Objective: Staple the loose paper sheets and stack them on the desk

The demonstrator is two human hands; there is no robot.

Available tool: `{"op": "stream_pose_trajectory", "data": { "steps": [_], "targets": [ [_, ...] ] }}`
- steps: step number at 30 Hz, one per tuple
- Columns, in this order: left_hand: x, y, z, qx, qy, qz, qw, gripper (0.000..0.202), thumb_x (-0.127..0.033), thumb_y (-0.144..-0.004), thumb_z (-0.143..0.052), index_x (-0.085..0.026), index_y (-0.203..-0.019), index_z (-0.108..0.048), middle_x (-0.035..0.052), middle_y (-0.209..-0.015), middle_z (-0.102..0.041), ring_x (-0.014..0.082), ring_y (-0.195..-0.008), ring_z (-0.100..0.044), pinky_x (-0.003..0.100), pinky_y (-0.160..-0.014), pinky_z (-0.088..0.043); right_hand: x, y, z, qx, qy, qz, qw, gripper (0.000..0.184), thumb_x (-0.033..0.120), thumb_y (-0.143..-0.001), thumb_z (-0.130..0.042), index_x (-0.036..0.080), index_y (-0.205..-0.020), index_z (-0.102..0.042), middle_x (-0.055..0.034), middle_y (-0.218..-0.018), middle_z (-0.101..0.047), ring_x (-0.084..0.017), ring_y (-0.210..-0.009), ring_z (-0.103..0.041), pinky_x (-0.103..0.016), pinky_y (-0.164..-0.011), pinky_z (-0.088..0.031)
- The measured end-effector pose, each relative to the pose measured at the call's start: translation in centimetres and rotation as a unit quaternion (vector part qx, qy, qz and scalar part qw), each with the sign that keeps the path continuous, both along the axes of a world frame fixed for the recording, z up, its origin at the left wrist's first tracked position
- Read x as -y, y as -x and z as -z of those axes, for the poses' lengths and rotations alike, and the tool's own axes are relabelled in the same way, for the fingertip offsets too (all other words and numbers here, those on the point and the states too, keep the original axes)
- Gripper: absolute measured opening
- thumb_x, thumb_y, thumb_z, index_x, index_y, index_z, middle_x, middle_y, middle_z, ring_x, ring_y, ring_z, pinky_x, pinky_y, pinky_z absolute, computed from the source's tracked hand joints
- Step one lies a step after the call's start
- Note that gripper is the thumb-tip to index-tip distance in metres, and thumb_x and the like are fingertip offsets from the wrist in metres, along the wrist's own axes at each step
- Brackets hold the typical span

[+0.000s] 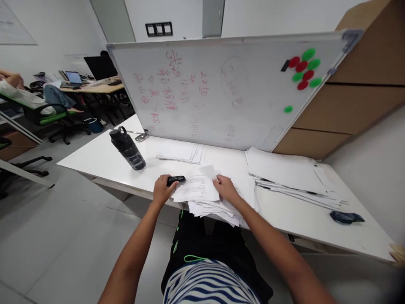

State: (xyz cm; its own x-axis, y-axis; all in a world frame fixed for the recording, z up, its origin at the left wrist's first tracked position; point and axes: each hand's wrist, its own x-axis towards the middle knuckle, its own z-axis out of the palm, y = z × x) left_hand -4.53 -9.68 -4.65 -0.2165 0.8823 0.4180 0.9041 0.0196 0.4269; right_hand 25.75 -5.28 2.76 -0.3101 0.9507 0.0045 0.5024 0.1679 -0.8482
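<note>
My left hand [161, 191] is closed around a black stapler [176, 180] near the front edge of the table. The stapler's nose points right, at the left edge of a printed sheet of paper [198, 188]. Gripping that sheet's right side, my right hand [226, 188] has its thumb and fingers pressed together. Whether one sheet or more is in the grip, I cannot tell. Beneath lies a loose pile of papers [218, 209], which juts over the table's front edge.
A dark water bottle [128, 148] stands to the left. Behind are a few flat papers [182, 153] and a leaning whiteboard [209, 93] with magnets. A thick paper stack [284, 171] and a dark object [346, 217] lie at right. A person [28, 99] sits far left.
</note>
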Motion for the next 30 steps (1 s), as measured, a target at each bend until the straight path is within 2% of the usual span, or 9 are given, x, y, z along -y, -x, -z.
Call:
{"op": "stream_pose_trajectory", "data": {
  "steps": [3,6,8,12,17,22,26,28,30],
  "targets": [
    [0.1,-0.1,0.3,-0.009,-0.020,-0.028,0.999,0.040,-0.056,-0.086,-0.058,-0.020,-0.104,-0.061,0.0114,-0.097,-0.064,0.0283,-0.095,-0.061,0.039,-0.086,-0.047,3.5,-0.2,-2.6,0.080,-0.134,0.006,0.988,0.018,0.030,-0.089,-0.046,0.024,-0.074,-0.054,-0.0009,-0.060,-0.051,-0.018,-0.057,-0.048,-0.029,-0.057,-0.034],
    [0.2,-0.2,0.5,-0.014,-0.027,-0.040,0.999,0.039,-0.055,-0.087,-0.058,-0.020,-0.103,-0.061,0.0108,-0.096,-0.064,0.0275,-0.094,-0.060,0.039,-0.084,-0.046,5.7,-2.0,-5.1,0.039,-0.146,0.028,0.988,0.019,0.037,-0.091,-0.049,0.023,-0.081,-0.057,0.0009,-0.060,-0.050,-0.016,-0.056,-0.046,-0.027,-0.056,-0.034],
    [0.3,-0.2,0.6,-0.017,-0.027,-0.036,0.999,0.037,-0.053,-0.088,-0.058,-0.020,-0.102,-0.060,0.0104,-0.096,-0.064,0.0269,-0.092,-0.060,0.038,-0.082,-0.046,5.6,-3.5,-5.8,-0.032,-0.109,0.059,0.992,0.027,0.045,-0.091,-0.052,0.022,-0.076,-0.054,0.0036,-0.058,-0.046,-0.013,-0.054,-0.042,-0.025,-0.052,-0.032],
    [0.3,-0.2,0.6,-0.025,-0.043,-0.038,0.998,0.038,-0.054,-0.087,-0.059,-0.019,-0.101,-0.061,0.0103,-0.094,-0.063,0.0269,-0.090,-0.059,0.038,-0.080,-0.045,3.6,-5.9,-3.8,-0.126,-0.006,0.090,0.988,0.042,0.051,-0.082,-0.063,0.022,-0.062,-0.040,0.0077,-0.052,-0.037,-0.009,-0.048,-0.035,-0.022,-0.046,-0.029],
    [0.2,-0.3,0.8,-0.024,-0.048,-0.039,0.998,0.040,-0.056,-0.086,-0.060,-0.019,-0.102,-0.062,0.0104,-0.092,-0.063,0.0269,-0.089,-0.060,0.037,-0.079,-0.045,3.4,-7.0,-0.9,-0.193,0.070,0.100,0.974,0.034,0.051,-0.079,-0.067,0.019,-0.074,-0.055,0.0041,-0.061,-0.055,-0.012,-0.054,-0.048,-0.023,-0.050,-0.037],
    [0.2,-0.3,0.8,-0.019,-0.034,-0.058,0.998,0.043,-0.058,-0.086,-0.059,-0.019,-0.103,-0.062,0.0105,-0.093,-0.063,0.0267,-0.090,-0.060,0.037,-0.080,-0.046,4.0,-7.4,-0.9,-0.201,0.093,0.100,0.970,0.033,0.051,-0.077,-0.068,0.019,-0.074,-0.058,0.0043,-0.061,-0.056,-0.012,-0.054,-0.049,-0.024,-0.054,-0.041],
    [0.2,-0.4,0.8,-0.017,-0.027,-0.062,0.998,0.044,-0.059,-0.085,-0.060,-0.019,-0.104,-0.062,0.0106,-0.095,-0.063,0.0267,-0.091,-0.060,0.037,-0.081,-0.046,3.6,-8.8,-1.2,-0.211,0.070,0.132,0.966,0.032,0.050,-0.077,-0.068,0.019,-0.077,-0.059,0.0048,-0.058,-0.055,-0.012,-0.051,-0.047,-0.025,-0.053,-0.040],
    [0.2,-0.4,0.8,-0.017,-0.032,-0.060,0.998,0.044,-0.059,-0.085,-0.060,-0.019,-0.103,-0.062,0.0104,-0.095,-0.063,0.0266,-0.090,-0.060,0.037,-0.081,-0.046,3.3,-9.6,-1.2,-0.172,0.066,0.152,0.971,0.036,0.053,-0.079,-0.063,0.018,-0.087,-0.063,0.0024,-0.062,-0.058,-0.014,-0.053,-0.050,-0.026,-0.053,-0.040],
    [0.1,-0.3,0.8,-0.019,-0.039,-0.057,0.997,0.044,-0.059,-0.085,-0.059,-0.019,-0.103,-0.062,0.0103,-0.094,-0.062,0.0266,-0.090,-0.060,0.037,-0.081,-0.046,3.0,-10.3,-0.9,-0.061,0.058,0.168,0.982,0.045,0.055,-0.082,-0.058,0.016,-0.101,-0.067,-0.0027,-0.070,-0.064,-0.018,-0.061,-0.057,-0.028,-0.057,-0.043]
  ]
}}
